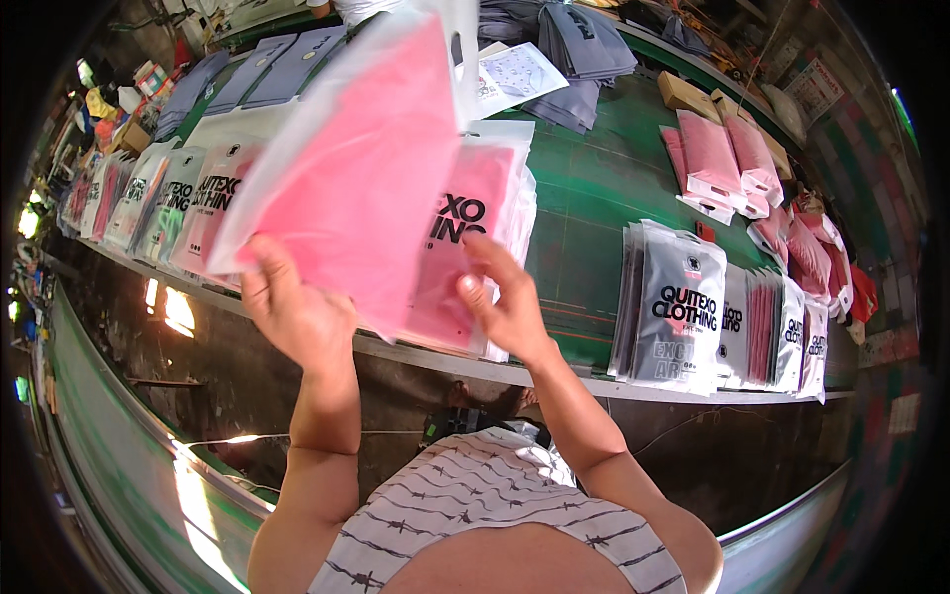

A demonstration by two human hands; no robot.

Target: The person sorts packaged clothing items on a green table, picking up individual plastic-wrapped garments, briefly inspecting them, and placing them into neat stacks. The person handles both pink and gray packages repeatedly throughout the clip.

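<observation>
A translucent bag with pink fabric [351, 178] is raised and tilted, slightly blurred, its lower left edge gripped by my left hand [297, 312]. Behind it stands a pile of pink bags with black printing [470, 198] at the table's front edge, partly hidden by the raised one. My right hand [505, 302] is beside that pile, fingers apart and slightly curled, nothing seen in them; whether it touches the bags I cannot tell.
The green table [579, 178] has a row of printed bags [178, 203] at left, grey-and-pink stacks [678, 312] at front right, pink bags [712, 163] and cardboard boxes [688, 94] behind. Grey garments [599, 49] lie at the back, where another person's white garment [361, 10] shows.
</observation>
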